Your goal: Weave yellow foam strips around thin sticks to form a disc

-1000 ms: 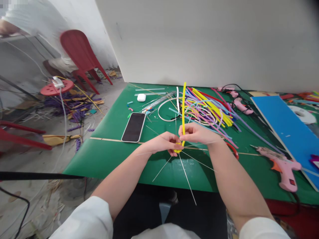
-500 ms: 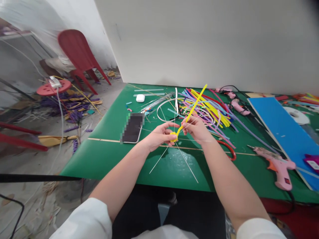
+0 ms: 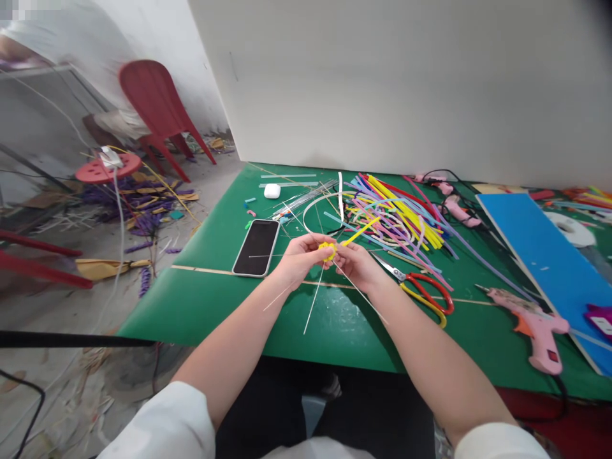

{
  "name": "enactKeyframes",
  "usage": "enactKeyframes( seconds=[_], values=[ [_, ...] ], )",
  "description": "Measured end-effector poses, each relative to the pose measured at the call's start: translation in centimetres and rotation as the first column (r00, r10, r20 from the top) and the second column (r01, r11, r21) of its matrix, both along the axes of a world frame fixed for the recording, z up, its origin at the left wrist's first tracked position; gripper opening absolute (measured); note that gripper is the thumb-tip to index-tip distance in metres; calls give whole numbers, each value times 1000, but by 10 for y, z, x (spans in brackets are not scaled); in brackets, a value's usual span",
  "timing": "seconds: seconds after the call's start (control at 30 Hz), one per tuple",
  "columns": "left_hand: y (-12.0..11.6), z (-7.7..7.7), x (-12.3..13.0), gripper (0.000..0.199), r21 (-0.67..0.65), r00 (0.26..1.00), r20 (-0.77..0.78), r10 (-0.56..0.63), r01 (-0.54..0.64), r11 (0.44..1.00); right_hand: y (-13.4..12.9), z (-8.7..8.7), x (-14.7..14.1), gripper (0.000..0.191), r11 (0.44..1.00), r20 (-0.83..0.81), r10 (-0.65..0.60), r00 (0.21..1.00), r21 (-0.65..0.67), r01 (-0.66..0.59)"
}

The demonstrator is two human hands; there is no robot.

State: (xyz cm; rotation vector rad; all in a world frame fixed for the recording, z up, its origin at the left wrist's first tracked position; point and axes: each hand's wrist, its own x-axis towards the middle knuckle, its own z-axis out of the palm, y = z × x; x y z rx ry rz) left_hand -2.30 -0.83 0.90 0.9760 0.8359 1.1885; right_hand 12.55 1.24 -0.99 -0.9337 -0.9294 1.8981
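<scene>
Between my hands, above the green table, is a small yellow woven piece (image 3: 327, 251) with several thin pale sticks radiating from it. My left hand (image 3: 302, 258) pinches its left side between thumb and fingers. On the other side, my right hand (image 3: 357, 264) is closed on the yellow strip (image 3: 362, 231), close to where it joins the woven piece. The strip's free end points up and right. Scissors (image 3: 421, 287) with red and yellow handles lie right of my right hand. A phone (image 3: 257, 247) lies left of my left hand.
Coloured strips (image 3: 401, 213) are heaped behind my hands on the green table (image 3: 191, 306). A pink glue gun (image 3: 530, 319) and a blue board (image 3: 540, 255) lie right. A white case (image 3: 272, 190) sits behind the phone. A person sits on a red chair (image 3: 153, 95) at far left.
My right hand has moved down and left, closer to my left hand. Less of the yellow strip stands out now, and the sticks have turned. More of the scissors shows.
</scene>
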Motion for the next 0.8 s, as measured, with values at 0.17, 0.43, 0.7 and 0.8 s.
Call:
enactKeyframes(
  seconds=[0.17,0.43,0.7,0.8],
  values=[
    [3,2,1,23,-36,989,25,146,-145,989,1,3,3,27,989,-51,-105,993,97,109],
    [3,6,2,27,-131,986,118,114,-98,987,-8,11,-1,19,941,18,-111,994,323,99],
    [2,2,2,27,-129,995,100,-13,26,991,-5,12,4,16,857,243,-206,948,513,55],
    [2,0,1,28,-104,996,84,-40,48,993,-6,16,7,14,850,323,-207,923,526,7]
  ],
)
